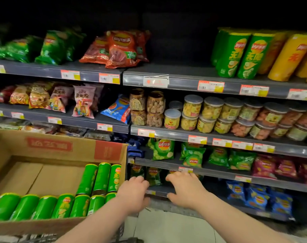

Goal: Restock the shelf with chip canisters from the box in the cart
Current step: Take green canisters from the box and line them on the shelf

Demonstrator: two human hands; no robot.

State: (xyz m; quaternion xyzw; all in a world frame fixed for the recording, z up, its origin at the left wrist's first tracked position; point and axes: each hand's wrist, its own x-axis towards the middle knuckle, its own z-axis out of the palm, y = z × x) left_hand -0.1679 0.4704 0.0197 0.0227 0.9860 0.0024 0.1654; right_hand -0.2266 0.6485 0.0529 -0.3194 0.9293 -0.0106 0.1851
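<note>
Head view: shows green chip canisters [61, 206] lying loose in the open cardboard box [49, 146] at lower left, none in hand. Stretches the right hand [184, 188] toward a low shelf edge [159, 192], fingers slack, gripping nothing. Hides the fingers of the left hand [133, 192], so cannot tell its grip. Risks toppling the leaning shelved canisters [237, 55] when sliding new ones into the gap on the top shelf [175, 71]. Risks canisters rolling in the half-empty box too.
</note>
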